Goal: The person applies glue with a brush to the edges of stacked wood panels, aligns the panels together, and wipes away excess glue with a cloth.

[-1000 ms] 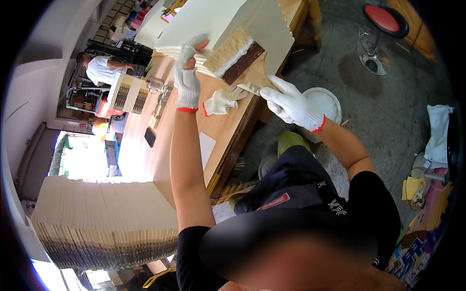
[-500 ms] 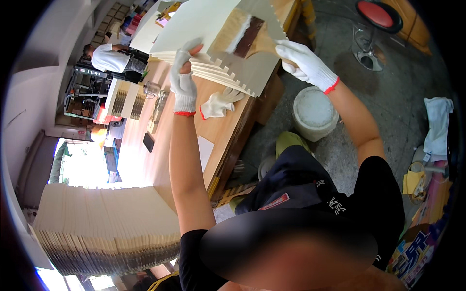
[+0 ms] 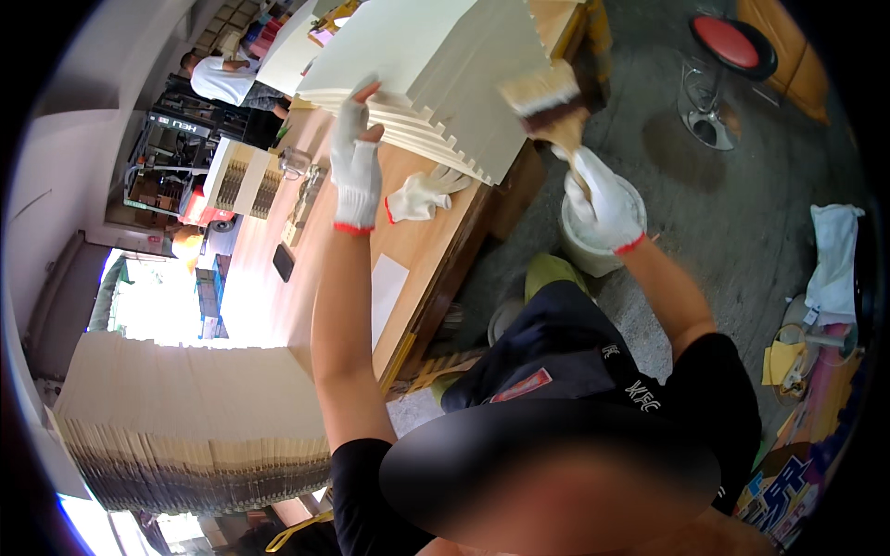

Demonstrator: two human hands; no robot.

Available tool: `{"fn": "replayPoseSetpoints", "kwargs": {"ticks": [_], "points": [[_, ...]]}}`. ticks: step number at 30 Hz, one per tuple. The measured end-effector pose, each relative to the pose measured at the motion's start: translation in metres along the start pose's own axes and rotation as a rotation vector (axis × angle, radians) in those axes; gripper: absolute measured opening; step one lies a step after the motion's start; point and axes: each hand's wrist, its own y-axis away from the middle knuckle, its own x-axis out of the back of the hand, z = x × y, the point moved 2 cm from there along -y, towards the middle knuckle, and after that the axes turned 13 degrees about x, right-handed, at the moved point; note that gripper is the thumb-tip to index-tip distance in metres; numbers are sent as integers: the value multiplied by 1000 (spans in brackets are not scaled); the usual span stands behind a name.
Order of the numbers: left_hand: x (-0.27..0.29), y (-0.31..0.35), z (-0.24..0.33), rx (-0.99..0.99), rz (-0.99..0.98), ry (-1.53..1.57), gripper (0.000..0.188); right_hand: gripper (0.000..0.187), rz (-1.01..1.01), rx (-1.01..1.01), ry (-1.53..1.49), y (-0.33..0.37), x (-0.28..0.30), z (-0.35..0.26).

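Right hand [image 3: 601, 202]: fingers clamped on the wooden handle of a wide brush [image 3: 547, 97], which is tilted up by the right edge of the fanned sheet stack [image 3: 399, 46] on the counter [image 3: 403, 243], contact unclear. Left hand [image 3: 355, 159]: thumb and fingers apart, nothing gripped, beside the stack's left edge, touch can't tell. Looks like between brush strokes; next move likely calls for a firm handle grip, bristles turned flat onto the sheets.

White lettering [image 3: 642, 396] stands on the person's dark cloth garment [image 3: 593, 375] at four o'clock and a red-and-black metal forklift [image 3: 181, 123] at ten, blue-and-white lettering [image 3: 784, 489] on multicoloured printed material [image 3: 799, 471] farther toward four.
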Motion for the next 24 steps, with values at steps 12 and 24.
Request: {"fn": "replayPoseSetpoints", "kwargs": {"ticks": [12, 24], "points": [[-9, 2, 31, 772, -245, 1143, 55, 50, 166, -73, 1389, 48, 319, 203], [15, -31, 45, 902, 7, 1332, 47, 34, -87, 213, 1209, 58, 204, 137]]}}
